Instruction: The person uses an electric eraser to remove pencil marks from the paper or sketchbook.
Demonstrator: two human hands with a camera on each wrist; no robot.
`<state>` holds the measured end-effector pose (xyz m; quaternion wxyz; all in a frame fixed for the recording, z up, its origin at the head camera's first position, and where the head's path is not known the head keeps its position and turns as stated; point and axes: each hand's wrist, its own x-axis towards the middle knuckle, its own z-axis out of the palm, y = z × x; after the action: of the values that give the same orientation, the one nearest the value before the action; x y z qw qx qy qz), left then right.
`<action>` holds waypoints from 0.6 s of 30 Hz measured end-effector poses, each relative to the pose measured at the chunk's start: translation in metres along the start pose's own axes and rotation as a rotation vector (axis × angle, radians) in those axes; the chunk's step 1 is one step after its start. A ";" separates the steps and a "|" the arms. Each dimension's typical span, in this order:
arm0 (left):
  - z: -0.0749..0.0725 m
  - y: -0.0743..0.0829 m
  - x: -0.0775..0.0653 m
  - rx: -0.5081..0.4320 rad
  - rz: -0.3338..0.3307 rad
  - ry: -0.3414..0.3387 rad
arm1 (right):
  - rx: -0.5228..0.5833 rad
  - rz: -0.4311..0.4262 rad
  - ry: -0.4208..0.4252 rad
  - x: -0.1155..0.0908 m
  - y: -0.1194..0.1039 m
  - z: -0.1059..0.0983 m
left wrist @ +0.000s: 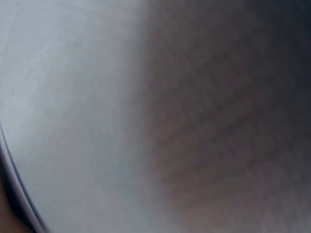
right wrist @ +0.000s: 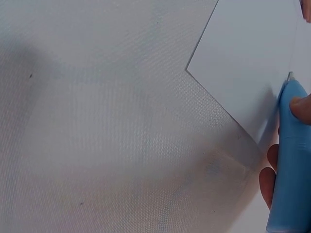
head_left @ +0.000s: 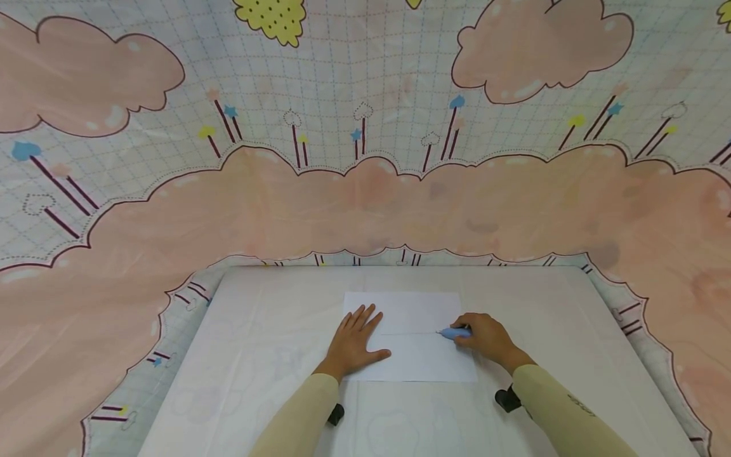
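A white sheet of paper [head_left: 417, 365] lies on the table, crossed by a faint straight line [head_left: 400, 334]. My left hand [head_left: 354, 343] rests on the left part of the sheet, fingers spread. My right hand [head_left: 488, 336] grips a light blue, thick pen-shaped tool [head_left: 455, 333] near the sheet's right edge. Its small metal tip [right wrist: 290, 76] points left, right at the end of the line. In the right wrist view the thumb [right wrist: 302, 109] presses on the tool's barrel, and other fingers curl beneath it. The left wrist view is mostly blurred and dark.
A white cloth covers the table [head_left: 245, 355]. Behind and at the sides hangs patterned fabric [head_left: 377, 209] with pink clouds. Black devices [head_left: 507, 400] show beneath both wrists, beside the pale yellow sleeves [head_left: 562, 406].
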<state>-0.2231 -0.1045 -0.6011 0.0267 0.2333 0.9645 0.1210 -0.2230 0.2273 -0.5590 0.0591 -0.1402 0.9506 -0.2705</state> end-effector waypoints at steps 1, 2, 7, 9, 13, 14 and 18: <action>0.000 0.000 0.000 0.004 0.000 0.000 | -0.001 -0.001 0.000 0.001 0.000 0.000; 0.000 0.000 0.000 0.007 -0.001 0.001 | -0.003 -0.002 0.000 0.001 0.001 0.001; 0.002 0.001 0.001 0.009 -0.005 0.000 | -0.022 0.004 0.000 0.002 0.006 0.001; 0.003 0.000 0.001 0.007 -0.008 0.000 | -0.028 0.008 0.004 0.001 0.007 -0.001; 0.006 0.000 0.002 0.009 -0.007 0.012 | -0.021 0.013 0.007 -0.001 0.008 -0.004; 0.007 -0.001 0.002 0.011 -0.007 0.015 | -0.021 0.007 0.006 -0.001 0.008 -0.005; 0.010 -0.001 0.002 -0.004 0.006 0.048 | -0.018 -0.011 -0.001 -0.001 0.008 -0.005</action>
<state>-0.2240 -0.1026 -0.6108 0.0038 0.2331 0.9639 0.1285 -0.2246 0.2365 -0.5584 0.0567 -0.1460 0.9522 -0.2622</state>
